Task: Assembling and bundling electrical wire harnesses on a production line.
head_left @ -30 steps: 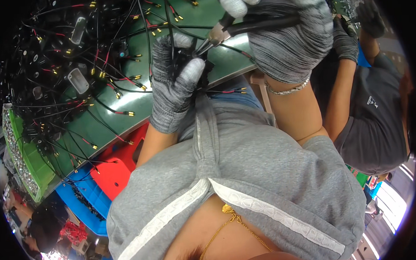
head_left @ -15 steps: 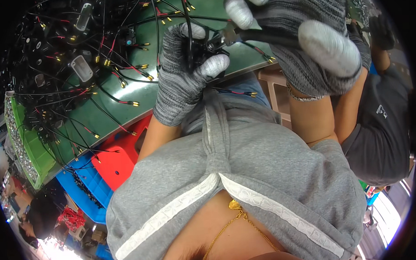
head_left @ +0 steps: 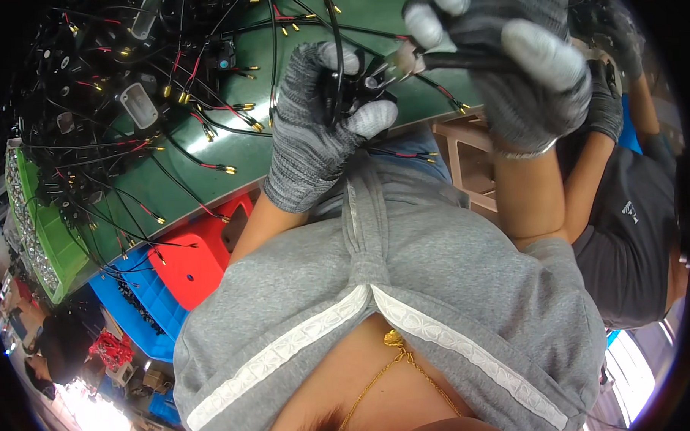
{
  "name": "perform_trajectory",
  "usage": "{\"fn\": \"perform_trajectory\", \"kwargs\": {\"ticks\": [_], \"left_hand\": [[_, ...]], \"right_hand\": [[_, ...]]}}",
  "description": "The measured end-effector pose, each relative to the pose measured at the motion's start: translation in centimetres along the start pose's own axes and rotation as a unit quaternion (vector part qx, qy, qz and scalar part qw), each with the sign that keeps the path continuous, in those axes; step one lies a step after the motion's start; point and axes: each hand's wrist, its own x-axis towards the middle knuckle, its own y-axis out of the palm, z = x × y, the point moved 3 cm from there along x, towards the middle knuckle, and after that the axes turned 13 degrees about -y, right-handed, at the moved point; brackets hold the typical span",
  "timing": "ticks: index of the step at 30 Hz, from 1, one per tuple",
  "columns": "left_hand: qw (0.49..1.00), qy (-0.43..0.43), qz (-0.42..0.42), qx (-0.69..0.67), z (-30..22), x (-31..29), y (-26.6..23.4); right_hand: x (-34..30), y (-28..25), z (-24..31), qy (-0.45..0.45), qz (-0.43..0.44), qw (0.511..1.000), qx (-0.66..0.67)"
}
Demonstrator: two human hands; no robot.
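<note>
My left hand [head_left: 304, 137], in a grey knitted glove with white fingertips, is closed around a small black plastic part [head_left: 348, 92] with a black cable [head_left: 337, 41] running up from it. In my gloved right hand [head_left: 527, 87] is a pair of pliers [head_left: 461, 61] with dark handles. The metal jaws of the pliers meet the black part between thumb and fingers of my left hand. What exactly the jaws grip is too small to tell. Both hands are above the front edge of the green table [head_left: 244, 162].
Black housings and cables with red wires and gold connectors [head_left: 225, 169] are heaped on the left. A green bin [head_left: 61, 252] of small metal pieces stands at the table's left end. Below are a red stool [head_left: 187, 270] and a blue bin [head_left: 139, 318]. A co-worker [head_left: 623, 228] is on the right.
The view has shifted slightly, so the table things appear a little further right. The pliers stay at the black part, their angle slightly changed. The co-worker's arm has moved.
</note>
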Motion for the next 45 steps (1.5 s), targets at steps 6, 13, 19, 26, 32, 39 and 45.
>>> {"fn": "perform_trajectory", "kwargs": {"ticks": [6,13,19,26,32,39,45], "left_hand": [[0.993,0.022,0.027,-0.116,0.2,-0.4,0.6],[0.997,0.023,-0.013,-0.073,-4.1,-0.5,0.1],[0.844,0.475,-0.187,0.166,-23.6,7.0,-3.1],[0.492,0.107,-0.360,0.785,-35.1,15.7,-33.2],[0.597,0.265,-0.352,0.670,-25.4,7.2,-16.9],[0.671,0.331,-0.351,0.562,-15.5,-5.3,-10.2],[0.767,0.325,-0.393,0.390,-12.3,-6.8,-11.5]], "right_hand": [[-0.1,2.5,0.4,-0.017,-0.086,0.995,-0.055],[-1.3,-2.8,11.3,-0.121,-0.178,0.975,-0.058],[-4.1,-3.8,14.2,-0.149,-0.260,0.946,-0.124],[-0.7,-6.6,15.9,-0.033,-0.229,0.835,-0.498],[5.8,-17.0,17.0,0.121,-0.111,0.440,-0.883],[16.6,-25.6,8.9,0.343,0.083,0.273,-0.895],[15.6,-31.1,9.8,0.296,0.038,0.249,-0.921]]}}
